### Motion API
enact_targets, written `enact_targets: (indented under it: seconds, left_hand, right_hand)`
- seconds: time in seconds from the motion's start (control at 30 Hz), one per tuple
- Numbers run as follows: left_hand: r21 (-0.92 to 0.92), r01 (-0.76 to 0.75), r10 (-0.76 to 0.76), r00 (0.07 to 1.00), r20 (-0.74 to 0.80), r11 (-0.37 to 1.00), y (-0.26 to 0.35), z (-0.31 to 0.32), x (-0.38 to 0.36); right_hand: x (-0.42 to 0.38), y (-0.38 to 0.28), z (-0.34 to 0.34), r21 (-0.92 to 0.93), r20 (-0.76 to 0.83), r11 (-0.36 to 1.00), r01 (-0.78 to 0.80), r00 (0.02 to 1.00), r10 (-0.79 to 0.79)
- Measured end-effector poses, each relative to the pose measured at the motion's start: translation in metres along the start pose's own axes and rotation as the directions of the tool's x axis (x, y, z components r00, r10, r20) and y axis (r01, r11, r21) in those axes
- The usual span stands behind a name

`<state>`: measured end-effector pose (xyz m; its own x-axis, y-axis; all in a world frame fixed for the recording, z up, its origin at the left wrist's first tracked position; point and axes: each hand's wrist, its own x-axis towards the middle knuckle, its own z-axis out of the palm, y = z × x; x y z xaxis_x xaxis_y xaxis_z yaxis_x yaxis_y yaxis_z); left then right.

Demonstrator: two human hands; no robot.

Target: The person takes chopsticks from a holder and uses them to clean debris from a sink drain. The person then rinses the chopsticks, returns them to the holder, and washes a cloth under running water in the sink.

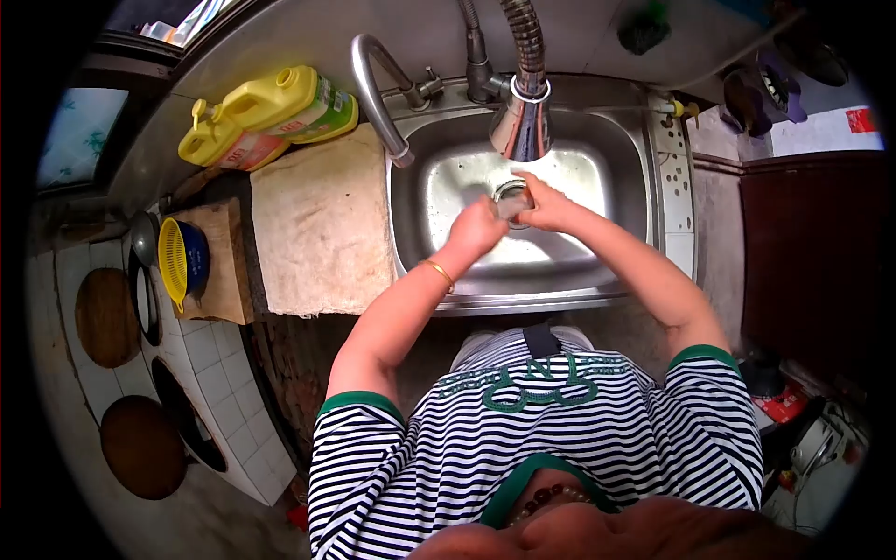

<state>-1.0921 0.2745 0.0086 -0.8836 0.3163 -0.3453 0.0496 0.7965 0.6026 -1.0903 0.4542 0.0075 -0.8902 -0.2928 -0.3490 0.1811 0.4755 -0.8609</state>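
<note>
Both of my hands are over a stainless steel sink (pixel 448 275), below a chrome spray tap head (pixel 523 131). My right hand (pixel 551 207) is closed around a small clear container (pixel 511 203), which looks like a glass. Close against its left side, my left hand (pixel 479 227) is curled and smeared by motion. Whatever the left fingers hold, if anything, is hidden. A gold bracelet (pixel 439 273) circles my left wrist. The drain area lies behind the container and is partly covered.
A curved faucet (pixel 373 89) reaches over the sink's left rim. Left of it are a pale board (pixel 322 229) and yellow jugs (pixel 285 101). Farther left, a yellow colander (pixel 174 261) and a blue bowl (pixel 196 257) rest on a wooden board (pixel 224 247).
</note>
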Motion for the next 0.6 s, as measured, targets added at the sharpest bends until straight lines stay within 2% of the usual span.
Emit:
enact_targets:
  seconds: [0.03,0.07,0.1,0.17,0.2,0.27,0.33,0.4,0.43,0.47,0.5,0.53,0.6]
  left_hand:
    - [-0.260,0.115,-0.086,0.989,0.118,0.959,0.013,-0.019,-0.002]
    - [-0.485,0.248,-0.138,0.958,0.251,0.839,0.025,-0.039,-0.005]
    - [-0.624,0.419,-0.165,0.891,0.424,0.659,0.003,-0.030,0.005]
    - [-0.703,0.502,0.014,0.809,0.588,0.504,0.008,-0.033,0.000]
    - [-0.719,0.551,0.115,0.754,0.646,0.424,0.013,-0.037,-0.005]
    - [-0.688,0.625,0.251,0.646,0.721,0.368,0.028,-0.044,-0.020]
    - [-0.636,0.560,0.257,0.609,0.751,0.531,0.026,-0.051,-0.023]
    - [-0.495,0.290,0.165,0.707,0.688,0.819,0.033,-0.053,-0.020]
    - [-0.378,0.142,0.144,0.759,0.635,0.915,0.036,-0.053,-0.018]
    - [-0.369,-0.041,0.244,0.815,0.525,0.929,0.035,-0.050,-0.015]
    - [-0.336,-0.221,0.353,0.840,0.412,0.916,0.030,-0.043,-0.013]
    - [-0.281,-0.388,0.464,0.834,0.299,0.878,0.025,-0.037,-0.010]
    - [-0.072,-0.383,0.380,0.841,0.385,0.921,0.024,-0.032,-0.004]
  right_hand:
    - [-0.008,-0.016,-0.007,-0.226,-0.120,0.957,0.184,0.969,-0.215]
    - [-0.016,-0.033,-0.016,-0.460,-0.179,0.829,0.319,0.880,-0.439]
    - [-0.021,-0.044,-0.019,-0.562,-0.067,0.742,0.367,0.873,-0.483]
    - [-0.031,-0.058,-0.020,-0.718,0.163,0.521,0.461,0.840,-0.518]
    - [-0.034,-0.058,-0.016,-0.712,0.163,0.513,0.480,0.823,-0.544]
    - [-0.034,-0.062,-0.015,-0.692,0.244,0.596,0.408,0.909,-0.339]
    - [-0.038,-0.076,-0.015,-0.742,0.255,0.574,0.346,0.938,-0.235]
    - [-0.042,-0.078,-0.010,-0.753,0.224,0.591,0.288,0.958,-0.181]
    - [-0.042,-0.072,-0.005,-0.742,0.193,0.616,0.264,0.964,-0.181]
    - [-0.041,-0.067,-0.002,-0.731,0.159,0.638,0.240,0.970,-0.183]
    - [-0.040,-0.063,0.003,-0.668,0.088,0.730,0.147,0.989,-0.118]
    - [-0.037,-0.053,0.008,-0.626,0.047,0.773,0.101,0.995,-0.091]
    - [-0.032,-0.028,0.022,-0.518,-0.032,0.856,0.003,0.999,-0.023]
